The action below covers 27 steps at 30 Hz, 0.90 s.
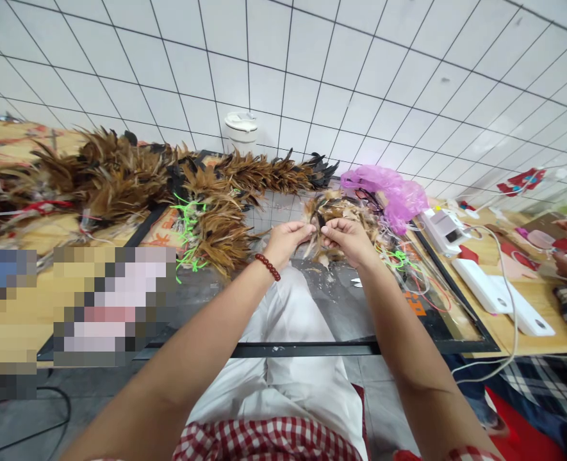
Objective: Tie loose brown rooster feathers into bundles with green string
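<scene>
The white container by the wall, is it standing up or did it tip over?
Standing upright: the white container's round top faces up, with its sides going down below it.

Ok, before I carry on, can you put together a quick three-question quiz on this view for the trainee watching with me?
1. Multiple choice: on which wrist is the dark red beaded bracelet?
A) right
B) left
C) both

2. True or false: in the picture, the purple plastic bag lies to the right of the white lidded tub.

3. Fill the gap: the left hand and the right hand are close together at a small pile of loose ____.

Key: 1: B. 2: true. 3: feathers.
</scene>
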### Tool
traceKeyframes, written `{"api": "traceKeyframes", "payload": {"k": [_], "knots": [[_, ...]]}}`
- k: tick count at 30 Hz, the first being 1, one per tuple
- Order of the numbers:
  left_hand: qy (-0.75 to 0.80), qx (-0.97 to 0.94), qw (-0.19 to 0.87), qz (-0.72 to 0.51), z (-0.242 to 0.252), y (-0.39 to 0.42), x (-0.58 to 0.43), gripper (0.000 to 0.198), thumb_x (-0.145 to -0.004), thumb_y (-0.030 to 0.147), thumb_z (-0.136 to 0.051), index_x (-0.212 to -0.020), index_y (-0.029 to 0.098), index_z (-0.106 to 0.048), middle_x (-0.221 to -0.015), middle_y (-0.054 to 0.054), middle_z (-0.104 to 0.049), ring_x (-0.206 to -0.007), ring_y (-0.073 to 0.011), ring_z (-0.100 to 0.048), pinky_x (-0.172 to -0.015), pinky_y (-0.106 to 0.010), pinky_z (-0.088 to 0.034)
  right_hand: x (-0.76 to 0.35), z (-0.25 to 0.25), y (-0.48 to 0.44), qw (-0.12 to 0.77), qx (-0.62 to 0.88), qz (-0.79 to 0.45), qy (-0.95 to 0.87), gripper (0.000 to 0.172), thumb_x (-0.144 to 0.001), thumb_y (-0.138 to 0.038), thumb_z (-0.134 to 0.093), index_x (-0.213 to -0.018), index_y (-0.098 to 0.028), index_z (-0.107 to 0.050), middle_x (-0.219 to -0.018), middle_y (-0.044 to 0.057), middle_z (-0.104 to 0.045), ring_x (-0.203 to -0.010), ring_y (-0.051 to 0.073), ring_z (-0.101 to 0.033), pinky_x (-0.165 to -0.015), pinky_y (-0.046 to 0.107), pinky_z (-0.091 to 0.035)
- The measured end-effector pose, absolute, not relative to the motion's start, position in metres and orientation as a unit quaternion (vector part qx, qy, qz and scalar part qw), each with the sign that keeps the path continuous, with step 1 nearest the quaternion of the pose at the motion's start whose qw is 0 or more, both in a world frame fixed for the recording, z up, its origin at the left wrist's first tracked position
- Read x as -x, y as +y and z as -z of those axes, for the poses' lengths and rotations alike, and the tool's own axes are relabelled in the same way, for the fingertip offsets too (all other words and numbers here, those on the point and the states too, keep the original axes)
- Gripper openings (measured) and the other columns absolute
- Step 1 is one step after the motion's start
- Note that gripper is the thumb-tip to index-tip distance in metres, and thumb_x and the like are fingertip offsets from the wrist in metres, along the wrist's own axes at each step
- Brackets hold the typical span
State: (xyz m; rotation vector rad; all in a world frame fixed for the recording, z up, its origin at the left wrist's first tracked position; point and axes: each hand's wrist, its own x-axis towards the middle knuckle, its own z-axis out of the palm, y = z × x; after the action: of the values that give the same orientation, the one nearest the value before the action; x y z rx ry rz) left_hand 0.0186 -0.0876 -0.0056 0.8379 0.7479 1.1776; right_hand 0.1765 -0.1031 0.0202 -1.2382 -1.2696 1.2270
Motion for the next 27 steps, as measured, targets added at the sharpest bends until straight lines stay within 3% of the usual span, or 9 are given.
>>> {"api": "traceKeyframes", "payload": {"k": [4, 7, 11, 13, 15, 17, 22, 27], "knots": [[0.354, -0.367, 0.664, -0.547, 0.008, -0.085, -0.018, 0.009, -0.066, 0.019, -0.078, -0.067, 0.012, -0.072, -0.067, -0.004, -0.068, -0.062, -0.0077, -0.058, -0.067, -0.02, -0.047, -0.189, -0.012, -0.096, 0.449, 0.539, -0.465, -0.541, 0.034, -0.06, -0.045, -0.079, -0.07, -0.018, -0.06, -0.055, -0.002, -0.059, -0.047, 0.009, -0.049, -0.048, 0.023, -0.04], [0.374, -0.355, 0.637, -0.573, 0.008, -0.083, -0.017, 0.006, -0.07, 0.018, -0.075, -0.069, 0.013, -0.072, -0.068, -0.003, -0.068, -0.064, -0.0071, -0.057, -0.065, -0.018, -0.045, -0.201, -0.006, -0.089, 0.476, 0.603, -0.305, -0.563, 0.027, -0.063, -0.034, -0.075, -0.08, -0.018, -0.062, -0.065, 0.0, -0.06, -0.051, 0.011, -0.048, -0.051, 0.026, -0.041], [0.372, -0.317, 0.658, -0.573, 0.006, -0.085, -0.018, 0.007, -0.071, 0.016, -0.075, -0.069, 0.012, -0.07, -0.071, -0.003, -0.068, -0.064, -0.0061, -0.058, -0.064, -0.017, -0.045, -0.193, -0.01, -0.095, 0.446, 0.532, -0.187, -0.695, 0.043, -0.065, -0.024, -0.074, -0.107, -0.022, -0.066, -0.099, 0.005, -0.063, -0.072, 0.016, -0.056, -0.067, 0.032, -0.048], [0.349, -0.298, 0.702, -0.544, 0.005, -0.087, -0.018, 0.008, -0.072, 0.015, -0.074, -0.07, 0.011, -0.068, -0.07, -0.003, -0.067, -0.061, -0.0061, -0.058, -0.063, -0.018, -0.046, -0.182, -0.015, -0.103, 0.415, 0.457, -0.176, -0.767, 0.04, -0.069, -0.025, -0.073, -0.108, -0.025, -0.068, -0.103, 0.005, -0.061, -0.087, 0.019, -0.057, -0.079, 0.035, -0.048], [0.332, -0.286, 0.742, -0.508, 0.004, -0.09, -0.018, 0.007, -0.075, 0.014, -0.071, -0.072, 0.01, -0.066, -0.067, -0.003, -0.066, -0.059, -0.0067, -0.059, -0.063, -0.019, -0.048, -0.173, -0.018, -0.108, 0.417, 0.423, -0.177, -0.785, 0.021, -0.075, -0.028, -0.069, -0.097, -0.026, -0.073, -0.098, 0.005, -0.061, -0.094, 0.02, -0.057, -0.085, 0.036, -0.047], [0.333, -0.284, 0.758, -0.483, 0.003, -0.091, -0.018, 0.007, -0.076, 0.014, -0.07, -0.073, 0.01, -0.065, -0.068, -0.004, -0.066, -0.061, -0.0078, -0.062, -0.064, -0.02, -0.05, -0.169, -0.017, -0.109, 0.459, 0.437, -0.207, -0.745, 0.011, -0.079, -0.034, -0.067, -0.082, -0.025, -0.073, -0.09, 0.005, -0.063, -0.088, 0.019, -0.058, -0.082, 0.035, -0.048], [0.361, -0.292, 0.746, -0.478, 0.001, -0.092, -0.017, 0.011, -0.075, 0.015, -0.073, -0.076, 0.01, -0.064, -0.072, -0.006, -0.069, -0.066, -0.0117, -0.067, -0.066, -0.024, -0.054, -0.174, -0.009, -0.099, 0.529, 0.508, -0.374, -0.568, 0.028, -0.067, -0.047, -0.076, -0.071, -0.02, -0.068, -0.06, -0.001, -0.061, -0.055, 0.012, -0.052, -0.056, 0.027, -0.045], [0.373, -0.332, 0.751, -0.432, -0.001, -0.094, -0.018, 0.01, -0.077, 0.016, -0.072, -0.074, 0.01, -0.065, -0.073, -0.008, -0.07, -0.061, -0.0111, -0.067, -0.06, -0.021, -0.053, -0.17, -0.008, -0.098, 0.541, 0.495, -0.414, -0.539, 0.028, -0.061, -0.043, -0.081, -0.067, -0.019, -0.068, -0.058, -0.001, -0.062, -0.053, 0.01, -0.052, -0.054, 0.025, -0.043]]}}
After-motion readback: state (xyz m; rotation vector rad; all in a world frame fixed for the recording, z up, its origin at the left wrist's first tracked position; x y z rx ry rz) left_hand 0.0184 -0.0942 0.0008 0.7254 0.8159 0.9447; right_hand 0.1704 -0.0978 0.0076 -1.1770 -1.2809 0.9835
